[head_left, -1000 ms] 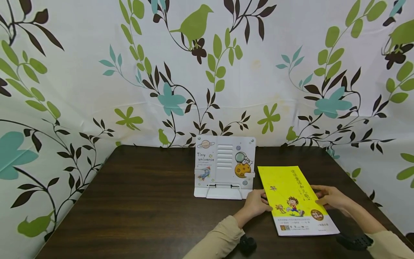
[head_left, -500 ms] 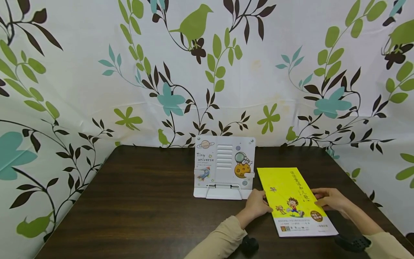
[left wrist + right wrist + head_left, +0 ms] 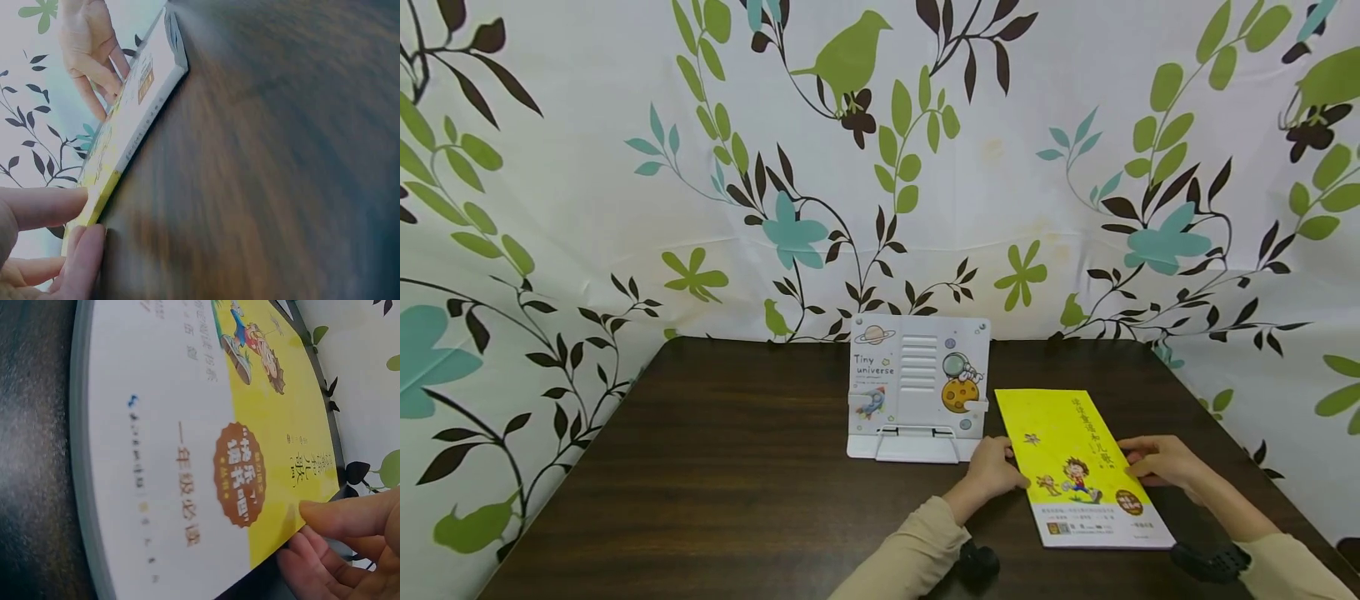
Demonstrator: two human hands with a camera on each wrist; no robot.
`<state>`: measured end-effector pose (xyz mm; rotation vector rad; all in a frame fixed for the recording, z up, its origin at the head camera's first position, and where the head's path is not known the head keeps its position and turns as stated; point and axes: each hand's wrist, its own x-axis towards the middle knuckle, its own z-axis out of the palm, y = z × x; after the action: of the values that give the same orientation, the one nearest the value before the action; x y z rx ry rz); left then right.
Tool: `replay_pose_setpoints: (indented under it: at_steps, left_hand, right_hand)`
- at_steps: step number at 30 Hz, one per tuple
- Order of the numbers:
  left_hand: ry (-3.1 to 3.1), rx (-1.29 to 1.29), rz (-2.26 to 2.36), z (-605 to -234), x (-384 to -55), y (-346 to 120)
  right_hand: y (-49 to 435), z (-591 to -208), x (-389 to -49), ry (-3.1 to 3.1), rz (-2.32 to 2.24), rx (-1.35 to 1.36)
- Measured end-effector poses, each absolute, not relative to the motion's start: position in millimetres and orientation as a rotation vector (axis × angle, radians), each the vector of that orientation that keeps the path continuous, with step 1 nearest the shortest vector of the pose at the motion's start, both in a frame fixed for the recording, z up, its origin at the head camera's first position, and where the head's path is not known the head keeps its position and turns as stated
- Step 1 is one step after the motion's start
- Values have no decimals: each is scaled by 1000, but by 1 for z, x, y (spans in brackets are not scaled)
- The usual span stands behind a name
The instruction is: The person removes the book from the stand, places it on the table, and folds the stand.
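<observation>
- The book (image 3: 1052, 433) lies cover up between the two hands, its white end toward the person and its yellow end pointing away.
- The left hand (image 3: 992, 471) pinches the spine edge, thumb on the cover and fingertips lower down against the edge.
- The right hand (image 3: 1165, 462) grips the opposite edge, thumb on the cover and fingers curled beneath.
- So the hands are apart, one clamped on each side of the book.
- The stand (image 3: 919, 400) stands upright just beyond the left hand, with nothing resting on it; whether that hand touches it, I cannot tell.
- The dark surface (image 3: 737, 467) spreads beneath and to the left of both hands.
- As I judge it, taking hold is done on both sides; letting go is not.
- Whether the book is fully down or slightly raised between the hands is unclear.
</observation>
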<state>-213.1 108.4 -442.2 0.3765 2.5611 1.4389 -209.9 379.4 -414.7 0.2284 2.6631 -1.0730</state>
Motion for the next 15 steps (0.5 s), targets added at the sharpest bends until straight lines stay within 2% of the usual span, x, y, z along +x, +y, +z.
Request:
replay_pose_setpoints:
  at_steps: [5, 15]
  left_hand:
    - [2502, 401, 1512, -439, -214, 100]
    - [2459, 773, 1413, -414, -217, 50]
  right_hand:
    - [375, -406, -215, 2683, -1065, 228]
    - [356, -389, -232, 2706, -1072, 104]
